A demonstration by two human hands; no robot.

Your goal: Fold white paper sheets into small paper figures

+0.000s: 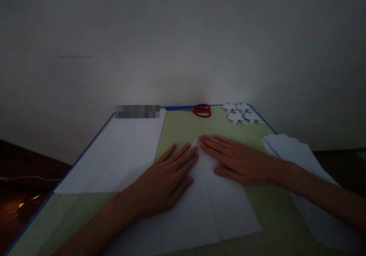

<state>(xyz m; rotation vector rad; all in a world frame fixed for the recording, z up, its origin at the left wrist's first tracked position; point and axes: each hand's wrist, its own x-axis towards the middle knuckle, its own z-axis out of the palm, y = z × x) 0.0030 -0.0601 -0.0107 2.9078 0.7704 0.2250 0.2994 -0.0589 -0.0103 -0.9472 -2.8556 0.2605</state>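
A white sheet of paper (197,210) lies on the table in front of me, its far end folded to a point and a crease running down its middle. My left hand (170,181) rests on the left side of the sheet, fingers spread and pointing at the tip. Flat on the right side near the tip lies my right hand (237,159), with its fingers stretched out and the thumb apart. Both hands press on the paper without gripping it. Part of the left side is hidden beneath my left hand and forearm.
Red-handled scissors (202,110) lie at the table's far edge. Several folded paper figures (243,113) sit at the back right. A large white sheet (122,149) covers the left, and a stack of paper (300,153) lies right. The green table (185,130) meets a wall (183,42).
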